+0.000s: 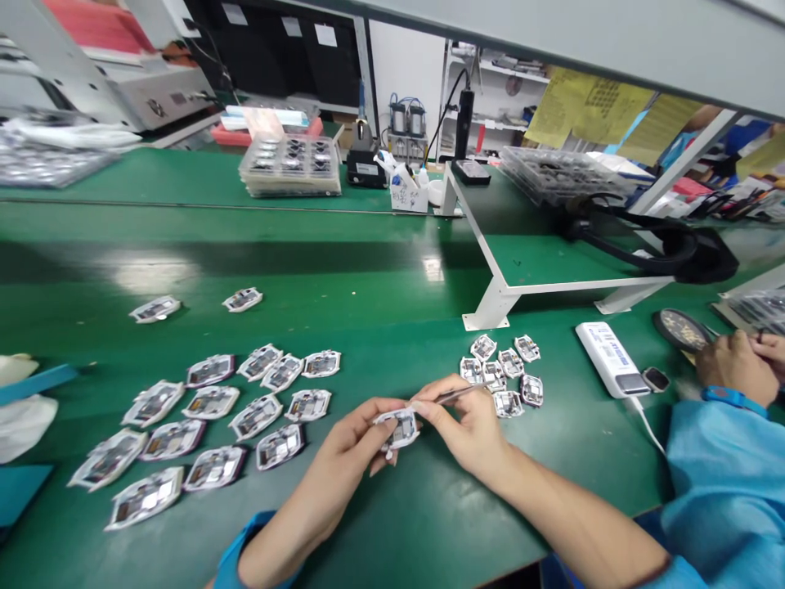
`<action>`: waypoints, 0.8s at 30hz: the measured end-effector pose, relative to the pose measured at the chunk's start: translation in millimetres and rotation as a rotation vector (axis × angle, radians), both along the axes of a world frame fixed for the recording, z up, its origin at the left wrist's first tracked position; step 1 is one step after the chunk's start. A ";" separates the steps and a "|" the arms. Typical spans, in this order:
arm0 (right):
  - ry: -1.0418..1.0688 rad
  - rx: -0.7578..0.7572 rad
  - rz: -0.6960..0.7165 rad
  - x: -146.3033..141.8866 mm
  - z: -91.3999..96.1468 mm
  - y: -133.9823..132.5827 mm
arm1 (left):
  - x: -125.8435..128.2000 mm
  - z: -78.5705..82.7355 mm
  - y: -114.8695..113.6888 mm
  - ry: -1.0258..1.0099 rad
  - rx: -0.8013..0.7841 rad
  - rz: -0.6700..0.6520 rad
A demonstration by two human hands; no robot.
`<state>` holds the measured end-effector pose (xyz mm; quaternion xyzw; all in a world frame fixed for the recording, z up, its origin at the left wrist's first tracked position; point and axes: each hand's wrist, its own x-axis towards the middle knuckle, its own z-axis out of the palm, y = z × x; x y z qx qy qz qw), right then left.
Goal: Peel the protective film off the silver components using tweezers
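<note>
The left hand (349, 446) pinches a small white-framed circuit module with a dark centre (401, 429) between thumb and fingers; this edge grip appears to keep the centre exposed. The right hand (466, 425) pinches slim metal tweezers (463, 393), their far end pointing away from the module. Right of the right hand lies a tight cluster of similar modules (500, 376); left of the left hand, a looser array of larger modules (208, 417). Both rest on a green bench mat (392, 303).

Bright, glossy glare, warped edges
</note>
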<state>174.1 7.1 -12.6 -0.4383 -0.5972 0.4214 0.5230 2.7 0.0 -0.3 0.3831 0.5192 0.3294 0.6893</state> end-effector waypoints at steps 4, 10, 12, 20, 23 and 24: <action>-0.065 0.066 0.003 1.1 -1.6 -0.8 | -0.1 -1.2 0.1 0.000 0.010 0.001; -0.036 0.119 0.028 0.4 -2.7 -2.6 | 0.5 -4.3 1.2 -0.045 0.030 0.032; 0.009 0.116 0.029 -0.8 -2.4 -3.2 | 1.0 -5.1 1.7 -0.061 0.029 0.048; -0.069 0.205 0.025 0.9 -0.3 -1.7 | -2.9 -1.4 0.9 -0.114 0.052 -0.015; -0.115 0.197 -0.042 4.0 -2.1 0.5 | -6.5 -1.9 -0.6 -0.182 0.119 -0.137; -0.114 0.172 -0.047 4.8 -3.4 1.4 | -7.4 -4.0 -0.5 -0.174 0.161 -0.177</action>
